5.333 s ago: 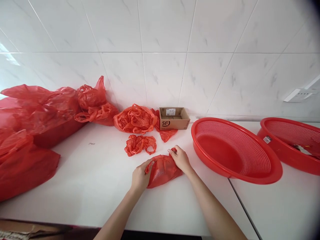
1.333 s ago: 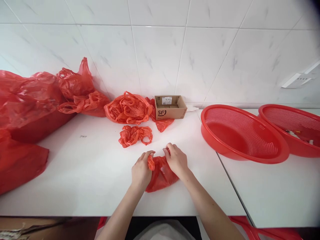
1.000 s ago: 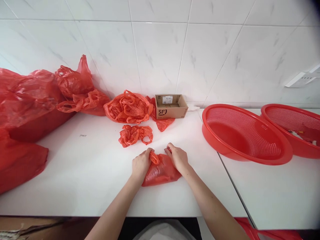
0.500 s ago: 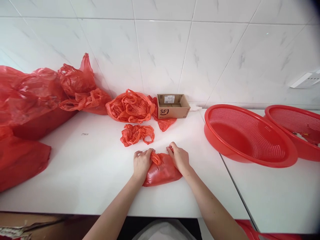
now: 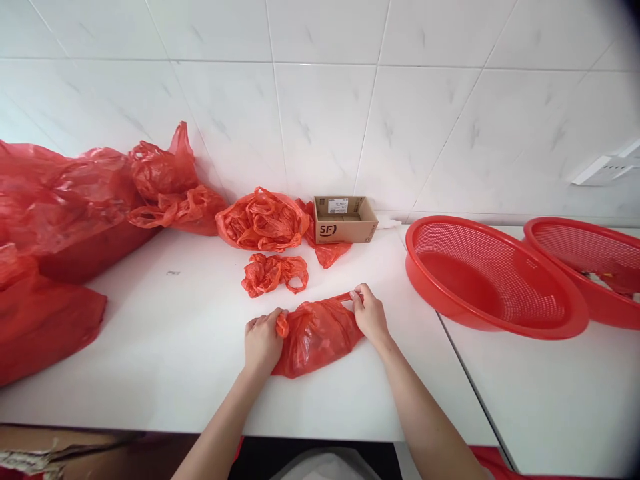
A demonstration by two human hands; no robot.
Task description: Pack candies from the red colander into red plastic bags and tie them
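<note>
A red plastic bag [image 5: 313, 337] lies on the white counter [image 5: 165, 340] in front of me, stretched sideways. My left hand [image 5: 261, 341] is closed on its left handle, knuckles up. My right hand [image 5: 369, 315] pinches the right handle, which is pulled taut as a thin strap. A small crumpled red bag [image 5: 273, 274] lies just beyond it, and a fuller orange-red bag [image 5: 263, 228] sits behind that by the wall.
An open SF cardboard box [image 5: 344, 219] stands against the tiled wall. Two red perforated basins [image 5: 493, 277] [image 5: 590, 263] sit at the right. Large red bags [image 5: 65, 220] pile up at the left. The counter's front edge runs just below my forearms.
My hands have moved apart, pulling the bag's handles outward, so the bundled bag is now spread wider and flatter. The left hand slid left, the right hand slightly right.
</note>
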